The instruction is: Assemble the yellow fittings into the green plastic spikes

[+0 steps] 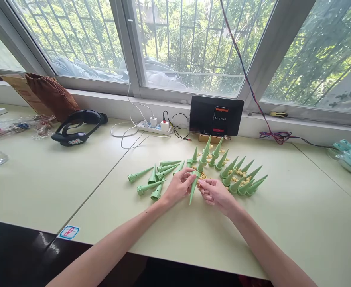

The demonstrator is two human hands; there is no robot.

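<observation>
My left hand (179,184) is closed on a green plastic plant-watering spike (194,189), holding it near its wide end with the point toward me. Close beside it, the fingers of my right hand (217,194) are pinched around a small yellow piece (200,184), mostly hidden by the fingertips. To the left lies a loose group of similar green spikes (151,185). Behind and to the right, several more spikes (243,179) stand point-up, with small yellow valve-like pieces (241,172) among them.
A tablet (205,115) showing a timer leans at the back. Left of it are a power strip (153,126) with cables, a black headset (78,125) and a brown drawstring bag (54,95). Bundled red-blue wire (275,136) lies back right. A numbered sticker (69,232) marks the front edge.
</observation>
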